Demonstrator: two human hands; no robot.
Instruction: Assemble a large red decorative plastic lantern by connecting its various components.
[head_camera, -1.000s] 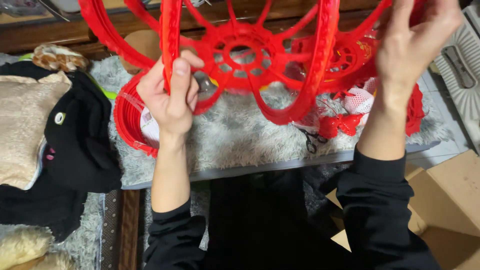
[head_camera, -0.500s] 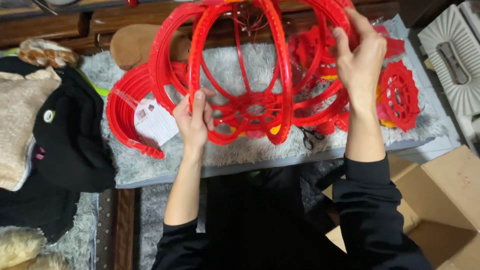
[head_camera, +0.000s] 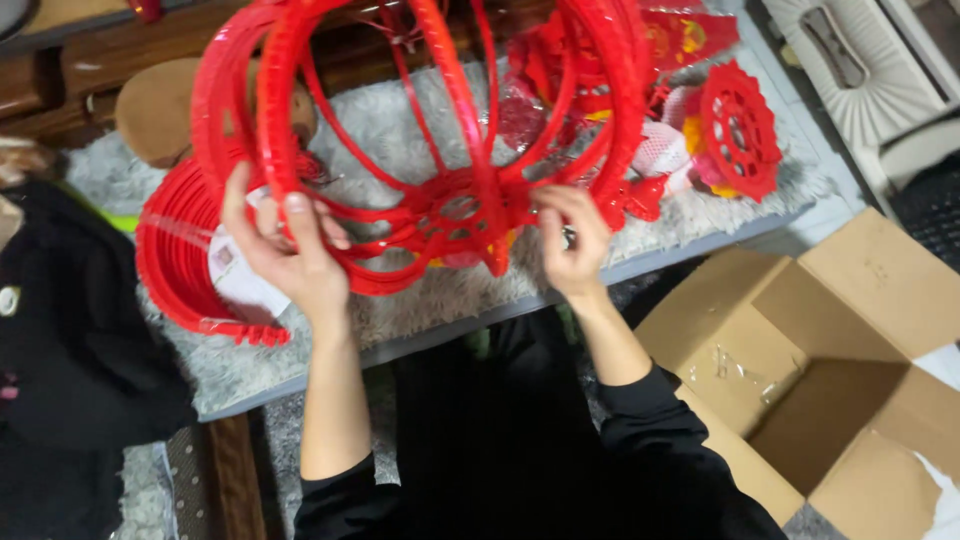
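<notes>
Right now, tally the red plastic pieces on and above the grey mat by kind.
Assembled rib frame, held by left hand and right hand: 1
Wrapped stack of curved ribs: 1
Round pierced disc: 1
Total: 3

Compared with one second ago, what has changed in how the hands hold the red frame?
The right hand came down from the ribs to the hub, pinching a rib end. The left hand shifted to the outer ribs of the red frame. The cardboard box stayed put.
</notes>
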